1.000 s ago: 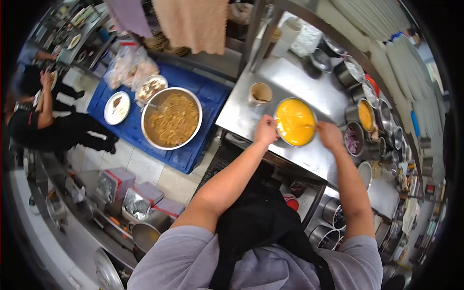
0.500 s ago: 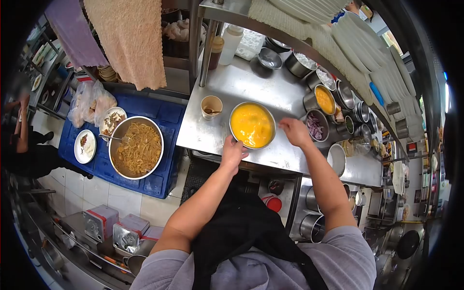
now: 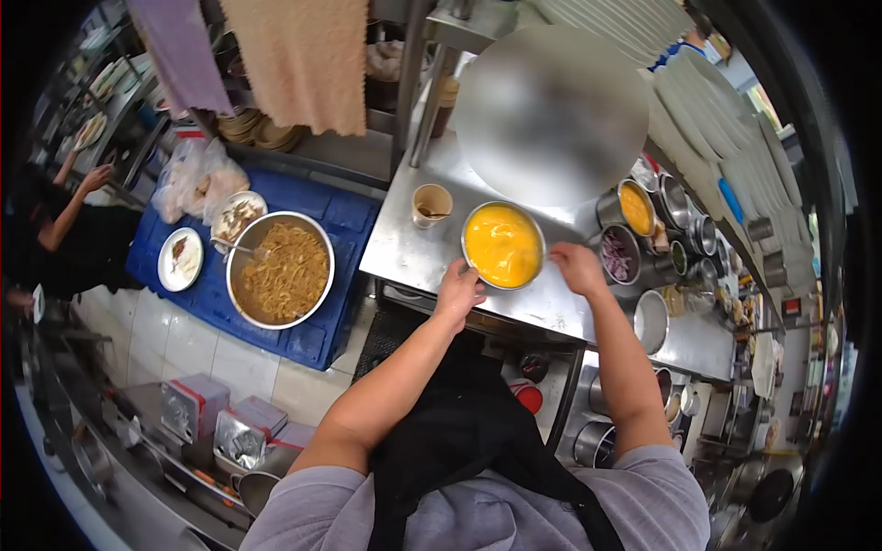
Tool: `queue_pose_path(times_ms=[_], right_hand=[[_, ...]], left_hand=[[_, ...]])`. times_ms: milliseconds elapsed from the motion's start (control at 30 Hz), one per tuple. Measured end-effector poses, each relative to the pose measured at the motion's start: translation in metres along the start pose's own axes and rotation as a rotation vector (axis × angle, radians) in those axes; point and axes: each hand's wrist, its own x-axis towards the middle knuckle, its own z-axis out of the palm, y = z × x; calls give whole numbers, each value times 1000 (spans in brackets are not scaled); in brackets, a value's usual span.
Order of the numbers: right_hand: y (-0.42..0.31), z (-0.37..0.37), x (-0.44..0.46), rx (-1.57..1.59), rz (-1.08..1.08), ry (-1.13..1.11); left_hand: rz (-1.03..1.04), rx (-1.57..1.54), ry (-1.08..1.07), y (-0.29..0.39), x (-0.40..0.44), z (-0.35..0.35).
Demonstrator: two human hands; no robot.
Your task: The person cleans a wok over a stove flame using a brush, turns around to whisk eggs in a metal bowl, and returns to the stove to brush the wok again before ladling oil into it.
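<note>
A round metal bowl of yellow liquid, like beaten egg (image 3: 503,244), stands near the front edge of the steel counter. My left hand (image 3: 460,289) is at the bowl's lower left rim, thumb and fingers closed on it. To the right of the bowl, close to its rim, is my right hand (image 3: 577,267), its fingers bent together; anything between them is too small to make out. A paper cup (image 3: 432,205) with a utensil in it stands left of the bowl. Beyond my right hand sits a metal pot of chopped purple onion (image 3: 620,254).
On a blue surface (image 3: 184,313) at the left are a large bowl of noodles (image 3: 281,269), two white plates and plastic bags. Metal containers line the counter's right side. A co-worker in black (image 3: 92,243) stands far left. A blurred oval covers the counter's back.
Since a second ago, my right hand has come away from the bowl's right side, and my left has shifted to its lower rim. The view swung right, then slightly back.
</note>
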Motion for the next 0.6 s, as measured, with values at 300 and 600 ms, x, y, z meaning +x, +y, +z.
queue_pose_path(times_ms=[300, 600], right_hand=[[20, -47, 9, 397, -19, 32], [-145, 14, 41, 384, -991, -653]], left_hand=[[-51, 189, 61, -16, -87, -119], [-6, 253, 1672, -265, -340, -172]])
